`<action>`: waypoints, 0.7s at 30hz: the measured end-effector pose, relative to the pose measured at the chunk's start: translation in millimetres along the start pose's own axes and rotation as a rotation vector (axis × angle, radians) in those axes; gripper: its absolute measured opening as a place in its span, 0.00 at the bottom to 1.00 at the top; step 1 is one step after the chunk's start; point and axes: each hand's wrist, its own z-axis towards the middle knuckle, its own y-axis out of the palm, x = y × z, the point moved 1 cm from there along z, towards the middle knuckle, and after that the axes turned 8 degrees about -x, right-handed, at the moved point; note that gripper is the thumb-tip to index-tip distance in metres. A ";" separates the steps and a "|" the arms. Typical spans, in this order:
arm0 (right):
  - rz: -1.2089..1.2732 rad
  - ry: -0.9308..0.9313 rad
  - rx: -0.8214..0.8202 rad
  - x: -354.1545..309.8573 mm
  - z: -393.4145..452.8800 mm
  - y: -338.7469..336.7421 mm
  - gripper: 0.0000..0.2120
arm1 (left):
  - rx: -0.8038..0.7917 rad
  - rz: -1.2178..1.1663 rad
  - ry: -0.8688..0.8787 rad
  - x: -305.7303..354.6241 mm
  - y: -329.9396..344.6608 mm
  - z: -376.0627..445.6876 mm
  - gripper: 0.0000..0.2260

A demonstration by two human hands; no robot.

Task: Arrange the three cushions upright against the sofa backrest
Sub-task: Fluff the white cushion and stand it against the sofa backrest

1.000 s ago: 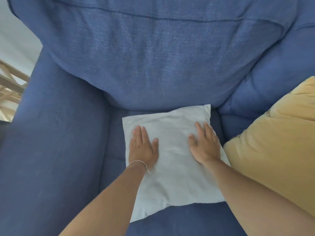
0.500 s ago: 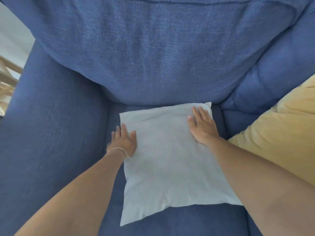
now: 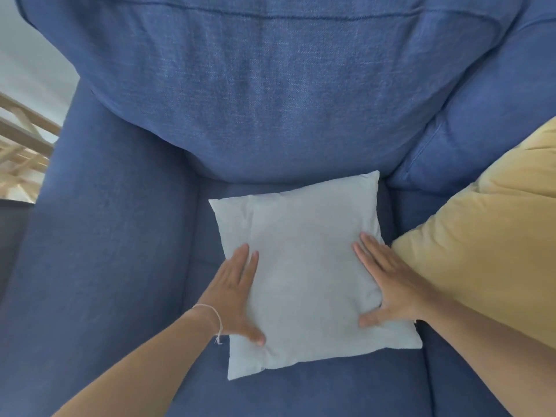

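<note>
A small pale grey cushion [image 3: 304, 266] lies flat on the blue sofa seat [image 3: 301, 392], its far edge near the foot of the backrest [image 3: 270, 91]. My left hand [image 3: 234, 293] presses its left side with fingers spread and the thumb on the fabric. My right hand [image 3: 388, 287] rests flat on its right side, thumb pointing inward. Neither hand wraps around the cushion. A large yellow cushion [image 3: 487, 248] leans at the right, touching my right forearm. A third cushion is not in view.
The sofa's wide blue armrest [image 3: 99, 251] runs along the left. A second back cushion [image 3: 481, 115] of the sofa fills the upper right. Beyond the armrest, a light wooden frame [image 3: 21, 145] stands by a white wall.
Both hands have slid back along the grey cushion, from its far half to its near corners. The cushion stays flat on the seat.
</note>
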 end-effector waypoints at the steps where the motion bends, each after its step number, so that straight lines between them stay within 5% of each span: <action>1: -0.017 0.005 -0.028 1.8 -0.1 0.5 0.73 | -0.005 0.009 -0.039 -3.5 8.4 -0.7 0.75; 6: -0.181 -0.035 -0.088 11.7 -3.8 2.5 0.75 | -0.041 0.120 -0.139 -22.1 6.7 1.6 0.74; 9: -0.026 -0.054 -0.113 12.6 -6.1 -15.2 0.71 | -0.113 0.084 -0.201 -47.2 -16.5 6.1 0.73; 12: 0.490 0.032 0.225 13.8 10.8 -45.9 0.50 | -0.118 -0.449 -0.318 -68.9 -43.3 16.8 0.66; 14: 0.791 0.270 0.480 12.2 33.6 -66.8 0.43 | 0.041 -0.907 -0.357 -71.7 -55.8 34.8 0.46; 16: 1.099 0.532 0.481 12.1 61.3 -84.1 0.44 | 0.210 -1.304 -0.397 -66.6 -68.6 53.8 0.26; 19: 1.312 0.630 0.374 2.9 85.4 -95.0 0.48 | 0.321 -1.487 -0.457 -45.9 -84.3 68.8 0.31; 21: 1.303 0.580 0.459 -6.2 87.8 -99.2 0.36 | 0.435 -1.488 -0.444 -33.8 -93.3 71.2 0.31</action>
